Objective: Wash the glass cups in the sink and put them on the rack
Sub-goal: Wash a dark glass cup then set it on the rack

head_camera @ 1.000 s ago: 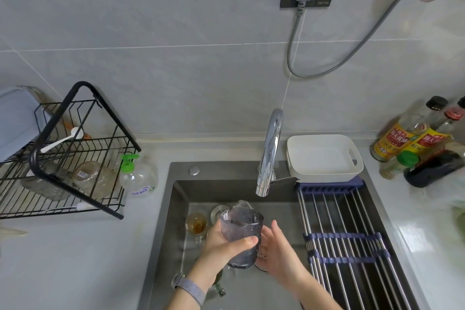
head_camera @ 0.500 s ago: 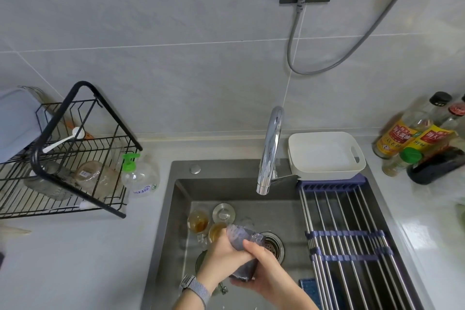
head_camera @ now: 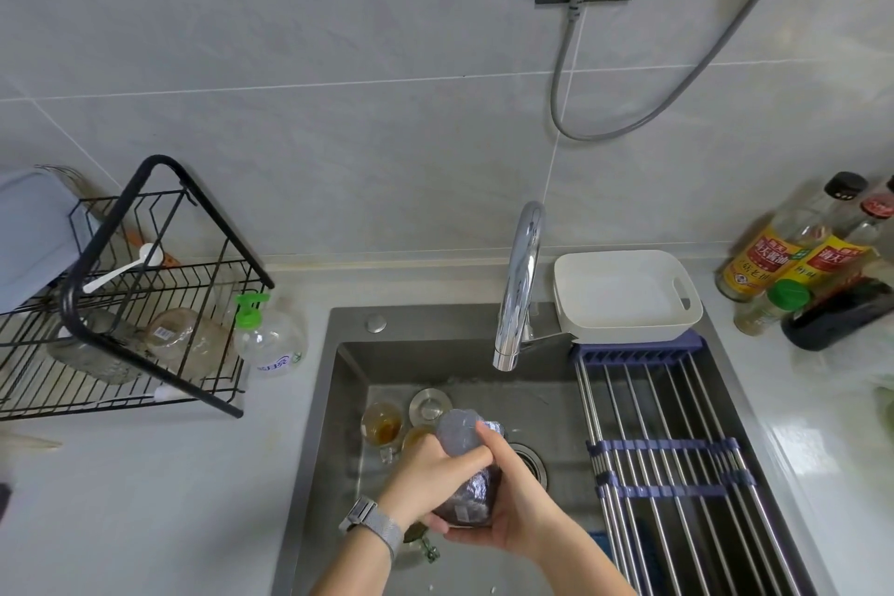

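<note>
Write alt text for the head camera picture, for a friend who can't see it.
Two hands, the left hand and the right hand, grip a purplish glass cup tilted over a steel sink, below a faucet. More cups sit in the basin; a black wire rack stands to the left.

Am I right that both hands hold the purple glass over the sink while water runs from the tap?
Not quite: the head view shows no water coming from the tap. Both the left hand and right hand do hold the purple glass over the sink.
</note>
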Motion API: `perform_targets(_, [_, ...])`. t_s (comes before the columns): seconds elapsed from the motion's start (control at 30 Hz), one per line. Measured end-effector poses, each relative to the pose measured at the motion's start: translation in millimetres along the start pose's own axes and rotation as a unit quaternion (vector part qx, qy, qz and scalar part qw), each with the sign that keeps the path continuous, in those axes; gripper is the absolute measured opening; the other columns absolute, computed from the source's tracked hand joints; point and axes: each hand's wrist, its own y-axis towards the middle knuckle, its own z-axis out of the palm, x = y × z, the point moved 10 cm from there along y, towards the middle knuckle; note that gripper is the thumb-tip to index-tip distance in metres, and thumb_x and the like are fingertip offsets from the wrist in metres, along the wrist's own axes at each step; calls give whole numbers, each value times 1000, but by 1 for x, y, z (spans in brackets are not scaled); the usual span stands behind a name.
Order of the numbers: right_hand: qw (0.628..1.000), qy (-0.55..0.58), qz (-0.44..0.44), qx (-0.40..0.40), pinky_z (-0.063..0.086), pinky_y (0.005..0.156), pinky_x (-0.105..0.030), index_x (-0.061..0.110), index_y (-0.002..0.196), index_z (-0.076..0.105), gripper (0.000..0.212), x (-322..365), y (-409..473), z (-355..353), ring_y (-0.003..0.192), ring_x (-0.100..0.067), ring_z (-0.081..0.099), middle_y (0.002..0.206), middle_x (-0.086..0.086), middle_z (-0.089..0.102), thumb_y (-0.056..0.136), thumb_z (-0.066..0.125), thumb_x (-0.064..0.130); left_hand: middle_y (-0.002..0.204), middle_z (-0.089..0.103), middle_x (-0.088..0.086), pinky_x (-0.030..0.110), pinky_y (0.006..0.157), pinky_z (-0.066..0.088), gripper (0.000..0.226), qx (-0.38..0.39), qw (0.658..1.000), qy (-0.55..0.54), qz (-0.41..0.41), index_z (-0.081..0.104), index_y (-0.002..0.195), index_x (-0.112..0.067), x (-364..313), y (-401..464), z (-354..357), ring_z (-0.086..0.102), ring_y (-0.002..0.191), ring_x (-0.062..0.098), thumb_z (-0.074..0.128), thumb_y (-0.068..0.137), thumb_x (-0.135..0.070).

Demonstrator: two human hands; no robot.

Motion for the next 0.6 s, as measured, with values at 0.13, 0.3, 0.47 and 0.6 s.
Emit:
perform_targets(0.13, [998,-35,52,-21,57,76,-44,13,117,64,69,-2,2,-4,93,-32,72,105,-14,73,74,60,66,90,62,-4,42,71,62,33,6,998,-33,-60,57,78,-22,6,-1,0,61,85,14,63,77,-55])
perform_targets(0.3, [998,-52,42,-23,57,76,-43,13,116,64,66,4,3,-8,91,-30,72,103,-13,74,78,57,66,89,70,-1,42,73,62,40,5,998,-39,-49,62,78,-21,5,7,-1,67,85,16,64,73,-60])
perform_targets(0.47, [998,-54,-41,-1,48,98,-55,13,118,67,66,23,2,-5,108,-34,66,115,-14,70,68,76,56,86,75,-6,42,80,60,26,9,998,-49,50,69,90,-29,-5,11,0,71,83,11,63,78,-50])
perform_targets(0.6, [992,-87,-91,21,49,98,-54,8,121,63,68,38,-7,1,109,-32,66,116,-15,69,68,79,47,101,73,-4,35,83,59,51,14,988,-130,80,61,105,-29,-1,4,-4,69,97,11,76,62,-52])
